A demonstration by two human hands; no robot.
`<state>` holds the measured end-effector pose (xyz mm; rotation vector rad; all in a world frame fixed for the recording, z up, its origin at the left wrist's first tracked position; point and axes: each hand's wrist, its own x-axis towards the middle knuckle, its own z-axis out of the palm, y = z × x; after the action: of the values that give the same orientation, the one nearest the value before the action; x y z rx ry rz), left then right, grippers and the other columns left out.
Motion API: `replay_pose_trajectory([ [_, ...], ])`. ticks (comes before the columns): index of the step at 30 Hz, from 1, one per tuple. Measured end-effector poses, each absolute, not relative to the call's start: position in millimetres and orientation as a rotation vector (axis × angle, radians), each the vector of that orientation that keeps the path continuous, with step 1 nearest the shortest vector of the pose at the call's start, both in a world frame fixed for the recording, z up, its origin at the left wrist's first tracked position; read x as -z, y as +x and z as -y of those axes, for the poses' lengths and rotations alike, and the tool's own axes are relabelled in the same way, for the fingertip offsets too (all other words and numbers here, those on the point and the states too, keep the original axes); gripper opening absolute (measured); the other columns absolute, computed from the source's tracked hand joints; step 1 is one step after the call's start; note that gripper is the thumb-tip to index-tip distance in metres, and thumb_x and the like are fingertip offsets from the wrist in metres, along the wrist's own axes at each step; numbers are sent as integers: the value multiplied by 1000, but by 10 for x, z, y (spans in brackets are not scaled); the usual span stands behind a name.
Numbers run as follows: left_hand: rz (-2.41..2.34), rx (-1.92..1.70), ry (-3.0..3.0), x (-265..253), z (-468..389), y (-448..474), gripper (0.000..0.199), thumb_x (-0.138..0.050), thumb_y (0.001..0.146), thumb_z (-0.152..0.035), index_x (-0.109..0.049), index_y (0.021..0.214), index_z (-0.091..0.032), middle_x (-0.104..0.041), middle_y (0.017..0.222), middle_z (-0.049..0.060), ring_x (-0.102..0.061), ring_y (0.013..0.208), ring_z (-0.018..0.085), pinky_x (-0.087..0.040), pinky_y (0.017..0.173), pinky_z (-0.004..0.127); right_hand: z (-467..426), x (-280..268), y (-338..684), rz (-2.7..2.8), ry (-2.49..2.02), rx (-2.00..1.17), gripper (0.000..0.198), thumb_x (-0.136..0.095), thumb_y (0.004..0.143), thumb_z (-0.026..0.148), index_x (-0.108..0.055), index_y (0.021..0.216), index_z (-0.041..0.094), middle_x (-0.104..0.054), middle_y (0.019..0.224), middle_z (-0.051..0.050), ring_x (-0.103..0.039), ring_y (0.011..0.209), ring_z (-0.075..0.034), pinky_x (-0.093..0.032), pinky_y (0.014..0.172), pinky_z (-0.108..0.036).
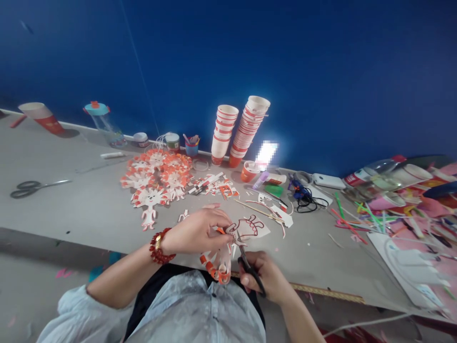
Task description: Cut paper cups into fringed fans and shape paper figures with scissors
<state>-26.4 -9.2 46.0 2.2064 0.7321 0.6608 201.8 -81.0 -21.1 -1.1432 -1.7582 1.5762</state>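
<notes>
My left hand (203,229), with a red bead bracelet at the wrist, pinches an orange-and-white paper cutout (220,267) whose curled strips hang below the fingers. Black-handled scissors (250,269) are in my right hand (266,276), their blades pointing up and left against the paper near my left fingertips. Just beyond the blades lies a white paper piece (255,227) with a dark red outline drawn on it. To the left rests a pile of finished-looking orange-and-white paper figures (157,174), one with a small body (149,216) reaching toward the table's front.
Two tall stacks of paper cups (223,133) stand by the blue wall. Paper scraps (214,186) lie mid-table. Another pair of scissors (39,186) is at the left. A black cable (310,200), bottles and coloured craft strips (348,224) crowd the right side.
</notes>
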Motion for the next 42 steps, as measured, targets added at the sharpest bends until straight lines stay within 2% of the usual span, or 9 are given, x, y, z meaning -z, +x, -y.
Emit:
replay_pose_trajectory([
  [4, -707, -611, 2200, -463, 79, -270, 17, -57, 87, -25, -68, 76, -19, -73, 82, -1, -66, 77, 13, -31, 108, 32, 812, 247, 2044, 1765, -1147, -1626, 58, -63, 71, 73, -51, 61, 18, -49, 44, 2, -40, 38, -9, -27, 39, -21],
  [8, -696, -595, 2203, -475, 62, -271, 15, -57, 87, -25, -70, 80, -20, -74, 84, -1, -66, 79, 13, -32, 107, 32, 801, 256, 2069, 1811, -1144, -1600, 60, -59, 72, 76, -49, 61, 18, -44, 45, 4, -38, 40, -9, -26, 40, -21],
  [13, -704, -574, 2204, -495, 36, -261, 15, -57, 86, -26, -70, 81, -20, -73, 82, 0, -65, 79, 15, -42, 96, 30, 772, 196, 2065, 1975, -1156, -1363, 63, -51, 75, 79, -42, 57, 19, -33, 51, 6, -30, 47, -10, -20, 45, -24],
  [16, -708, -577, 2214, -505, 37, -259, 15, -56, 86, -25, -69, 80, -19, -73, 81, 0, -65, 78, 15, -43, 92, 29, 773, 178, 2059, 2023, -1156, -1284, 64, -47, 77, 80, -39, 56, 20, -29, 52, 6, -28, 49, -10, -19, 47, -24],
  [22, -716, -597, 2199, -520, 59, -269, 16, -56, 85, -24, -69, 77, -20, -72, 78, -1, -64, 76, 14, -42, 95, 31, 778, 231, 2058, 2052, -1159, -1208, 64, -44, 78, 80, -37, 56, 21, -28, 54, 6, -28, 49, -11, -19, 48, -25],
  [31, -722, -612, 2176, -530, 70, -266, 18, -56, 86, -27, -69, 75, -20, -72, 76, 0, -65, 78, 16, -45, 91, 30, 773, 245, 2061, 2107, -1145, -1129, 63, -39, 80, 80, -34, 58, 22, -28, 55, 6, -29, 50, -12, -19, 49, -27],
  [38, -749, -578, 2200, -534, 107, -262, 17, -57, 86, -26, -70, 75, -22, -71, 74, -2, -65, 76, 14, -38, 102, 33, 784, 148, 2072, 2062, -1248, -1189, 66, -48, 72, 84, -29, 57, 22, -24, 55, 7, -22, 52, -10, -15, 47, -26],
  [42, -754, -588, 2189, -528, 126, -252, 17, -58, 85, -25, -70, 74, -22, -72, 74, -3, -64, 74, 14, -37, 104, 33, 778, 115, 2058, 2042, -1235, -1188, 66, -50, 70, 84, -31, 57, 22, -26, 54, 6, -22, 53, -11, -15, 47, -26],
])
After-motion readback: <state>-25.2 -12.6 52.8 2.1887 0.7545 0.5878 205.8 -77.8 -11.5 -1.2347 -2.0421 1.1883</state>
